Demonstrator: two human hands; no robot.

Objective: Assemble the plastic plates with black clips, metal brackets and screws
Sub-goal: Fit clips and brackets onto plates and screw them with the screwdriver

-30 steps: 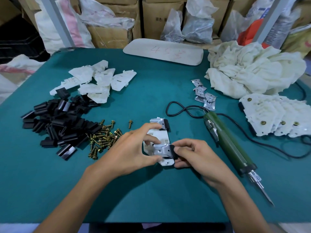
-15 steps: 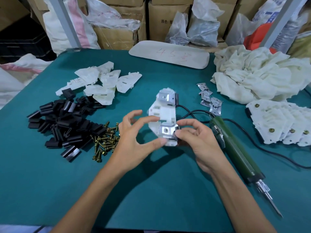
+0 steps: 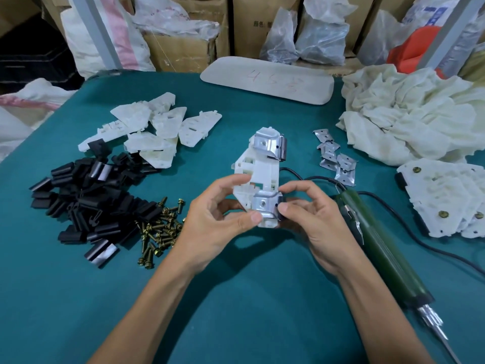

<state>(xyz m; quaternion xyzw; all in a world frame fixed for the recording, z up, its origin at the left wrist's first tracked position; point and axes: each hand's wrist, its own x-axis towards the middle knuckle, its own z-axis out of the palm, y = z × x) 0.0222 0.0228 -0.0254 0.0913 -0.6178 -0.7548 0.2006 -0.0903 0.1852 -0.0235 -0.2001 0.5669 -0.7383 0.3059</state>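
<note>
Plastic plate [image 3: 263,174] pinched by left hand [image 3: 210,228], right hand [image 3: 316,227], board [image 3: 267,84] reading "45"

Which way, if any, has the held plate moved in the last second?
Yes. The plastic plate lifted off the table and tilted up; its top end now sits beyond the screw pile.

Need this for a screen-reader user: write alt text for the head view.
The left hand and right hand hold a white plastic plate above a teal table, pinching its lower metal bracket. Black clips and screws lie left, a green screwdriver right.
</note>
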